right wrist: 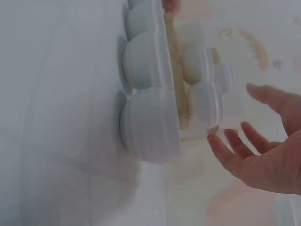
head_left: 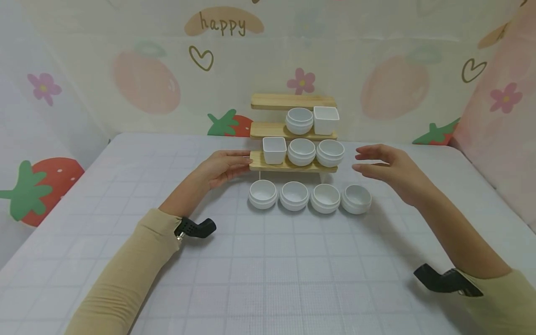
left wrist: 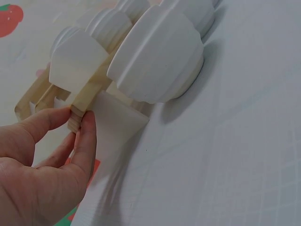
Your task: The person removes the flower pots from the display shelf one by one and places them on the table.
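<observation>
A three-tier wooden display stand faces me in the head view. My left hand [head_left: 224,168] pinches the left end of its lowest board [head_left: 293,169] between thumb and fingers; the left wrist view shows that board end [left wrist: 81,109] in the grip. On this board sit a square white cup [head_left: 274,151] and two round white bowls [head_left: 301,152]. The middle board [head_left: 268,130] carries one round bowl [head_left: 299,122] and one square cup [head_left: 326,121]. Right of the stand, my right hand [head_left: 387,163] hovers with fingers spread, holding nothing; the right wrist view shows its fingers [right wrist: 230,160] apart from the bowls.
Several round white bowls [head_left: 294,196] stand in a row on the table before the stand. The stand's top board [head_left: 293,101] is near the patterned backdrop [head_left: 272,60]. A pale gridded cloth [head_left: 272,270] covers the table. Black wrist-camera mounts [head_left: 194,228] project from both sleeves.
</observation>
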`<state>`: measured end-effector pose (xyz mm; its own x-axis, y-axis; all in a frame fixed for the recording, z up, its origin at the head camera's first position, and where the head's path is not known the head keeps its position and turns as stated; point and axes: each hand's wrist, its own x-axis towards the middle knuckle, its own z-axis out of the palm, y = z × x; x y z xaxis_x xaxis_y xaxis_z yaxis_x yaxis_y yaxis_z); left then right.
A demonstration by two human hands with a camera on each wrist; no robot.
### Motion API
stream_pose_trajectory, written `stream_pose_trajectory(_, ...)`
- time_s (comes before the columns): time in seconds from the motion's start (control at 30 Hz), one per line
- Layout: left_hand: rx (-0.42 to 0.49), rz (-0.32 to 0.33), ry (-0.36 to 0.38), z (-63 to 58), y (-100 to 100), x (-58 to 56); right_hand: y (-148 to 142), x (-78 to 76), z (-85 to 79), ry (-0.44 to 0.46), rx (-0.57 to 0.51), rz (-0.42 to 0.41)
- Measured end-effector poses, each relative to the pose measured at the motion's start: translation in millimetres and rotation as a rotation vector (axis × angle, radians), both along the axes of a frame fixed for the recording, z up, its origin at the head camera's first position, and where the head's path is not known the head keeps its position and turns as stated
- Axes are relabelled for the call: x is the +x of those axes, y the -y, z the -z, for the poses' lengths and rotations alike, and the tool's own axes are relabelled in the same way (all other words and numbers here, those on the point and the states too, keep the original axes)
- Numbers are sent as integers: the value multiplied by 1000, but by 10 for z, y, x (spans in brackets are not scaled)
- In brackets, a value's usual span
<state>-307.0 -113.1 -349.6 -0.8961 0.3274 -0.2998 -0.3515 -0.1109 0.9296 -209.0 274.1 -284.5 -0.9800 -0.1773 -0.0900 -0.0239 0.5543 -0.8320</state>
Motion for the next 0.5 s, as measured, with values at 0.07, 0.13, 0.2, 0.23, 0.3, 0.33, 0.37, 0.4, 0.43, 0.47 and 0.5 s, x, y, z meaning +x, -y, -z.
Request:
stream_pose_trajectory(0.07, -3, 1, 1, 1, 1, -1, 34, -18, -19, 0, -7, 3)
stream_pose_trajectory(0.13, -5, 0, 1, 2, -2, 0, 67, -33, -38, -2, -13, 5)
stream_pose_trajectory(0.2, -7, 2, -2, 1, -3, 3, 100, -47, -58, -3, -17, 5)
stream_pose_trajectory(0.23, -7, 2, -3, 1, -4, 5, 115, -53, -67, -5, -20, 5)
stream_pose_trajectory(0.3, -5, 2, -4, 3, -4, 5, 143, -62, -85, -12, -29, 6)
stream_pose_trajectory(0.33, -4, 1, -4, 4, -4, 5, 154, -70, -88, -19, -37, 4)
stream_pose_trajectory(0.37, -3, 2, -3, 5, -1, 2, 164, -78, -93, -25, -44, 3)
stream_pose_trajectory(0.4, -2, 1, -3, 5, -1, 2, 179, -82, -101, -28, -47, 4)
stream_pose_trajectory(0.43, -3, 0, -2, 4, 0, 2, 193, -88, -109, -31, -49, 6)
stream_pose_trajectory(0.47, -3, -1, -1, 2, 0, 4, 209, -95, -117, -34, -52, 8)
stream_pose_trajectory(0.5, -4, -3, 0, 0, 1, 5, 225, -101, -128, -37, -55, 9)
